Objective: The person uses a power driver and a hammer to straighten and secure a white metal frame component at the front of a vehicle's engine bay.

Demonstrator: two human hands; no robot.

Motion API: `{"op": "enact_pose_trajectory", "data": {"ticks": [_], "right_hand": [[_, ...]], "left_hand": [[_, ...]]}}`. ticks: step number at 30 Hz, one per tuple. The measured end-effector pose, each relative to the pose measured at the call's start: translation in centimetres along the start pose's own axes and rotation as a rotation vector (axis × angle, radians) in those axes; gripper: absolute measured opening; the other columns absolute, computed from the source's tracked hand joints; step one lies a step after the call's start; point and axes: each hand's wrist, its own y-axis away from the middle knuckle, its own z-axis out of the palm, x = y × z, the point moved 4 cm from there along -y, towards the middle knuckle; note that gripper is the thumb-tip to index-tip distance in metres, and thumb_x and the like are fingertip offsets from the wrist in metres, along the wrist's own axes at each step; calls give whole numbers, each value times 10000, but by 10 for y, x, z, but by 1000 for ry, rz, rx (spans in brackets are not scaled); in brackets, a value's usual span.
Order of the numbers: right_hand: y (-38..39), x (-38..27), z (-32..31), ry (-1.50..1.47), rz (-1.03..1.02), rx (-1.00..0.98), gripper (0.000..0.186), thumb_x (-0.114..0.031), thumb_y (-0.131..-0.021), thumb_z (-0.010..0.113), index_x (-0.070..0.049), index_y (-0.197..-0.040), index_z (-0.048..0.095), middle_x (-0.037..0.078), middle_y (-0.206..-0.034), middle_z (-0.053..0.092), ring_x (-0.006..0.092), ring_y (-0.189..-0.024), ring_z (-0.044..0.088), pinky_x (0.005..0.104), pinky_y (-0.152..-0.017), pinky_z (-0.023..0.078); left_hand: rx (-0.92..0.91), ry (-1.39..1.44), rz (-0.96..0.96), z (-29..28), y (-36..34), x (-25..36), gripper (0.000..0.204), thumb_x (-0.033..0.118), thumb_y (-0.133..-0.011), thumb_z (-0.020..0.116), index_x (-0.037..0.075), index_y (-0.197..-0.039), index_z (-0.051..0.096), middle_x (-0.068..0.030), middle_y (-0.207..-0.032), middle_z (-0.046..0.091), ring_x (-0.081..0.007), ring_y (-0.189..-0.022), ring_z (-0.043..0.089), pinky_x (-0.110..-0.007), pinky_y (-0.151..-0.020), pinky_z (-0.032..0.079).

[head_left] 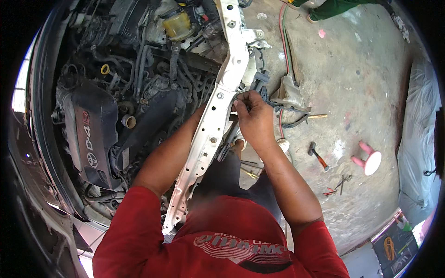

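Note:
A long white metal crossbar [221, 96], dotted with holes and bolts, runs along the car's front edge. My left forearm [169, 155] reaches over the engine bay and passes beneath the bar, which hides the left hand's fingers. On the bar's outer side is my right hand [256, 118], its fingers curled and pressed together right against the edge. Whatever they pinch is too small or too covered to make out. Dark plastic brackets or connectors [263, 83] sit just beyond the right fingers.
The engine bay holds a dark engine cover [92, 134], hoses and a yellowish fluid reservoir [177, 25]. On the concrete floor lie a hammer [318, 156], pliers [337, 185], a pink stool [371, 160] and a red hose [282, 32]. Another person's green-clad leg [340, 8] shows at the top.

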Motion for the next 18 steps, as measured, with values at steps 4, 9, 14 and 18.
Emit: {"op": "enact_pose_trajectory", "data": {"ticks": [4,9,14,18], "right_hand": [[-3,3,2,-243,181,-100,144,-110,-982,585,3,-905,629,28,-733,662,57,-592,499,234,-556,413],[-5,11,3,-206,247,-127,214,-159,-1004,567,-6,-865,627,22,-692,638,56,-584,491,232,-542,392],[-7,14,5,-183,264,-98,312,-222,-1019,547,-13,-799,620,14,-645,601,70,-559,468,251,-537,382],[-10,16,8,-151,240,-135,329,-236,-1022,535,-15,-793,619,9,-634,582,70,-552,461,250,-527,371]], "left_hand": [[-31,26,-8,0,-5,-1,405,293,-974,585,-20,-1230,584,-113,-1097,650,-218,-962,658,-333,-859,555],[-72,50,-34,5,-15,-1,405,292,-967,598,-21,-1225,590,-115,-1090,655,-217,-957,663,-335,-862,557],[-98,67,-47,8,-14,-3,405,290,-961,612,-22,-1219,596,-117,-1084,661,-217,-953,668,-337,-865,559],[-105,81,-44,7,-14,-1,406,289,-956,622,-23,-1215,601,-119,-1079,665,-217,-950,672,-338,-867,560]]}}
